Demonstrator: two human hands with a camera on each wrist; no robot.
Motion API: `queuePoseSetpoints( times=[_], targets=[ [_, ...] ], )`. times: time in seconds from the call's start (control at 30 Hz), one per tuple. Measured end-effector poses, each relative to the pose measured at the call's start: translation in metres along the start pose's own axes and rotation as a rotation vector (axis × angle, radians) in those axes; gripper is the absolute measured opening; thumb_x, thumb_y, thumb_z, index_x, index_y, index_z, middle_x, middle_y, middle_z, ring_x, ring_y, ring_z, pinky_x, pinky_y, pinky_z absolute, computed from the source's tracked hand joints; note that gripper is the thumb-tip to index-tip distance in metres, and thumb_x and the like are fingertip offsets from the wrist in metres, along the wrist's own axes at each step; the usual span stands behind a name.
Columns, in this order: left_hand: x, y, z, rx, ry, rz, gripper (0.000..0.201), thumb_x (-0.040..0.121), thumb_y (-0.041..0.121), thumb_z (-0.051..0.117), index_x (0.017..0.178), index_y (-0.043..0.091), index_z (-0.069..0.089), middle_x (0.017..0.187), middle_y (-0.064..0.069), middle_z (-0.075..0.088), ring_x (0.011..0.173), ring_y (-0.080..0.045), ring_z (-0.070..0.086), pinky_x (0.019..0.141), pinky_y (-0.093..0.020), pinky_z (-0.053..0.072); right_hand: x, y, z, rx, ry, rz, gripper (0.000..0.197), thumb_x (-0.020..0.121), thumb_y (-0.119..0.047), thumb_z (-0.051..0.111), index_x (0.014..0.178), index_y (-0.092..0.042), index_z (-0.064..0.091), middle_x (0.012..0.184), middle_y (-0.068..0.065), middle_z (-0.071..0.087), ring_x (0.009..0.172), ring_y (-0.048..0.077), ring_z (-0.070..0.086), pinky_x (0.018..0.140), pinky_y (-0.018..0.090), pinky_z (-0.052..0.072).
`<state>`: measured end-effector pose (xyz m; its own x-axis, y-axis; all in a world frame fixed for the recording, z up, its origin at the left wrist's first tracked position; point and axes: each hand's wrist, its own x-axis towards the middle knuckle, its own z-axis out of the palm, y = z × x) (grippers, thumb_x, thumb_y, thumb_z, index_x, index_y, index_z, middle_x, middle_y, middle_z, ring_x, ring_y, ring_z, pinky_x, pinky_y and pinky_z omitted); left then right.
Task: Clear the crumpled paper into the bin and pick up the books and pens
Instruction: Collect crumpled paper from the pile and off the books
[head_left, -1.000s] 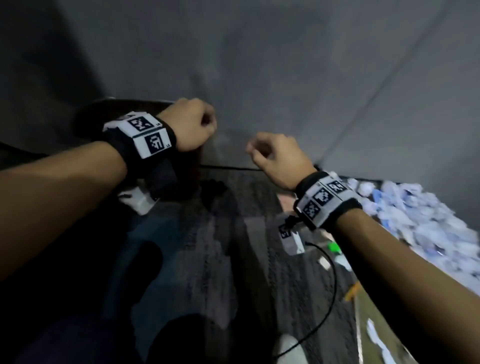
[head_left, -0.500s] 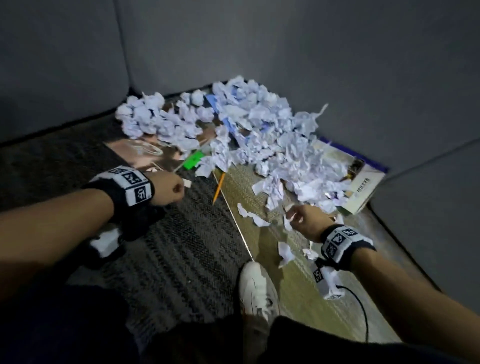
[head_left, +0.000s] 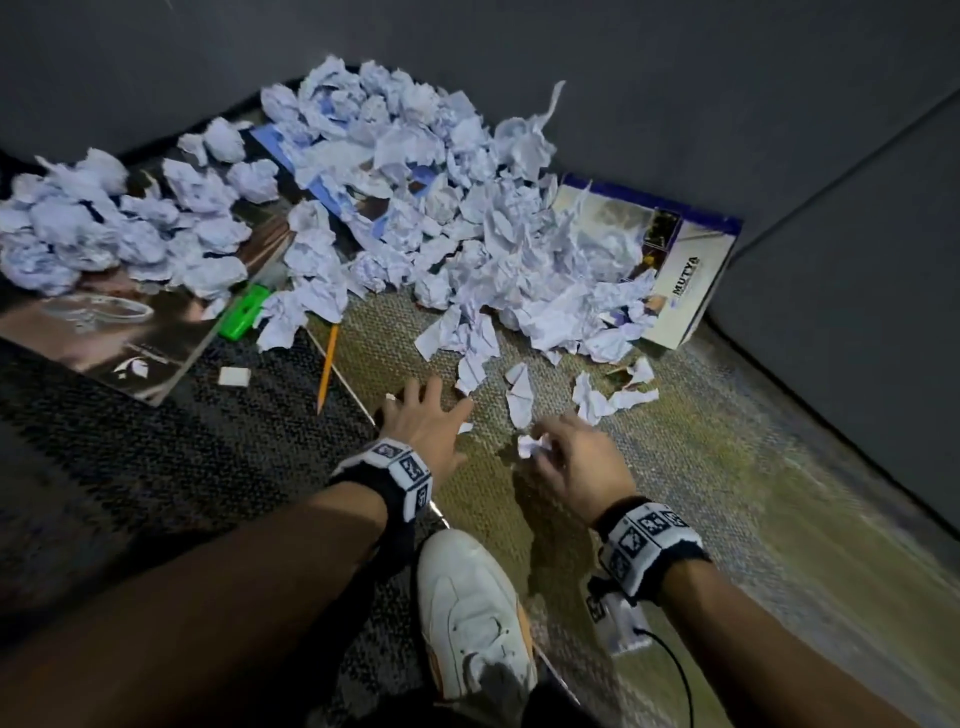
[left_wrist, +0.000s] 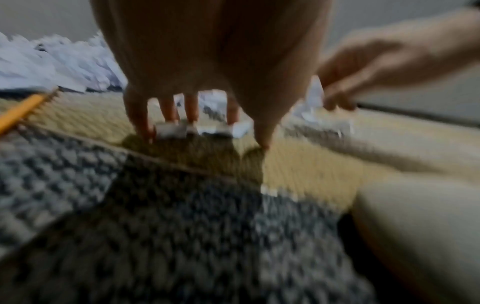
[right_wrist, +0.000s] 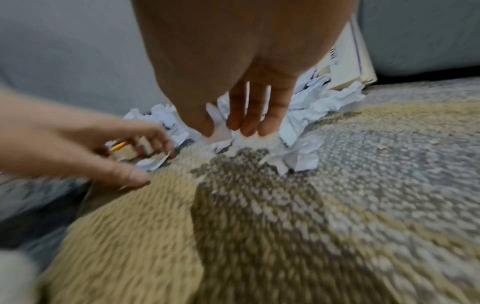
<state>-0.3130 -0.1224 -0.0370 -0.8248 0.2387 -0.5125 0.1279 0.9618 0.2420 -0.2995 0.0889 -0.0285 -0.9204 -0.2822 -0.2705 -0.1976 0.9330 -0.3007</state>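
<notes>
A heap of crumpled paper (head_left: 441, 208) fills the corner of the carpet. It partly covers a dark book (head_left: 104, 332) at left, a blue book (head_left: 270, 148) at the back and a white "MUTYA" book (head_left: 685, 270) at right. A yellow pencil (head_left: 327, 369) lies near the dark book. My left hand (head_left: 436, 400) is spread flat on the carpet, its fingertips (left_wrist: 168, 115) touching small scraps. My right hand (head_left: 540, 441) pinches a small paper scrap (head_left: 532, 446) between thumb and fingers (right_wrist: 249, 119). More torn scraps (head_left: 602, 400) lie just beyond.
A green plastic item (head_left: 241, 312) and a white eraser (head_left: 234, 375) lie beside the dark book. My white shoe (head_left: 467, 613) stands just behind the hands. Grey walls (head_left: 779, 78) close the corner at the back and right. No bin is in view.
The view swung from the wall down to the paper heap. Both hands dropped from raised fists to the carpet; the left opened flat and the right closed on a scrap.
</notes>
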Motion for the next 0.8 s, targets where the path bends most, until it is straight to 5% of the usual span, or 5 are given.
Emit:
queuePoseSetpoints(
  times=[0.2,0.4,0.5,0.67,0.8],
  targets=[
    [-0.002,0.009,0.02,-0.106,0.124,-0.017,0.032,0.088,-0.007,0.036,0.115,0.01,0.039,0.124,-0.016,0.037,0.113,-0.033,0.038,0.091,-0.04,0.039,0.002,0.011,0.027,-0.197,0.176,0.363,0.047,0.087,-0.04,0.046,0.126,-0.015,0.041,0.138,0.016,0.036,0.121,0.034,0.041,0.093,0.05,0.043],
    [0.03,0.013,-0.009,-0.295,0.396,0.168,0.023,0.083,-0.013,0.046,0.092,0.007,0.049,0.103,-0.007,0.042,0.081,-0.024,0.053,0.072,-0.043,0.051,0.016,0.015,0.05,-0.143,0.226,0.367,0.028,0.088,-0.03,0.05,0.105,-0.008,0.051,0.103,0.015,0.049,0.089,0.034,0.051,0.072,0.043,0.046],
    [0.051,0.021,-0.016,-0.236,0.469,0.205,0.028,0.082,-0.014,0.045,0.102,0.004,0.051,0.115,-0.012,0.044,0.108,-0.03,0.048,0.086,-0.043,0.049,0.021,0.025,0.037,0.034,0.236,0.308,0.02,0.095,-0.029,0.033,0.088,-0.011,0.041,0.083,0.009,0.046,0.071,0.03,0.047,0.063,0.04,0.043],
    [0.055,0.024,0.013,-0.012,0.158,0.113,0.066,0.09,0.059,0.04,0.139,0.015,0.031,0.158,-0.008,0.01,0.146,-0.035,-0.009,0.116,-0.06,0.006,0.034,0.046,0.001,0.258,0.415,0.351,0.015,0.099,-0.023,0.039,0.087,-0.015,0.034,0.059,0.002,0.042,0.056,0.033,0.047,0.053,0.033,0.028],
    [0.059,0.03,0.008,0.052,0.331,0.116,0.085,0.077,0.074,0.046,0.142,0.023,0.026,0.158,-0.012,0.008,0.146,-0.037,-0.005,0.114,-0.06,0.006,0.054,0.061,-0.009,-0.084,0.396,0.434,0.052,0.089,-0.054,0.047,0.126,-0.018,0.043,0.123,0.017,0.046,0.115,0.035,0.046,0.092,0.047,0.038]
  ],
)
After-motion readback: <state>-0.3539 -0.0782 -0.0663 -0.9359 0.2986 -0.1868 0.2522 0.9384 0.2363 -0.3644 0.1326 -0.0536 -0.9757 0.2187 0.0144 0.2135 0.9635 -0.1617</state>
